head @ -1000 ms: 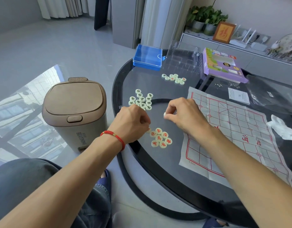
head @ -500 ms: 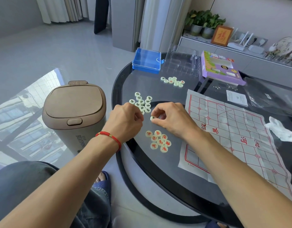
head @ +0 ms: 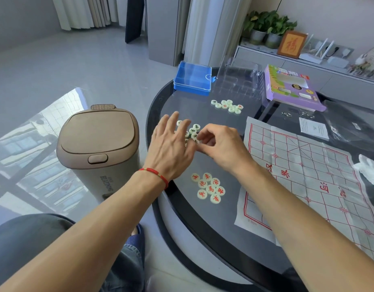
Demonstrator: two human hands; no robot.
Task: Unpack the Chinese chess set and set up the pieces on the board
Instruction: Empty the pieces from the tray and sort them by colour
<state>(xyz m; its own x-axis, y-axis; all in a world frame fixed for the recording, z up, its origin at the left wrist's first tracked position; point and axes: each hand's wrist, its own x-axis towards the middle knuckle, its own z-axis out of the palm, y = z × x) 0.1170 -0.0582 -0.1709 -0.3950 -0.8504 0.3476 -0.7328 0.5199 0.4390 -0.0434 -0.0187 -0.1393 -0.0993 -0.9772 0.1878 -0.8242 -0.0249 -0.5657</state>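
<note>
Pale round red-marked pieces cluster beside the creased, red-lined paper board, lying flat; dark-marked pieces farther back.

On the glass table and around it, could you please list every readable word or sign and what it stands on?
"福": gold-framed picture on the shelf.
"界": white paper chessboard with red lines.
"車", "馬": red-marked pale round pieces, nearest cluster.
"3.0cm": the chessboard's near corner.
Brown lidded bin: sideways lettering, too blurred.
Purple cardboard box, white leaflet: too small.

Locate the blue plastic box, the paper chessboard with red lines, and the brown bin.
blue plastic box [head: 192, 77]: head view, clear lid.
paper chessboard with red lines [head: 308, 175]: head view, middle grid.
brown bin [head: 97, 131]: head view, lid top.
</note>
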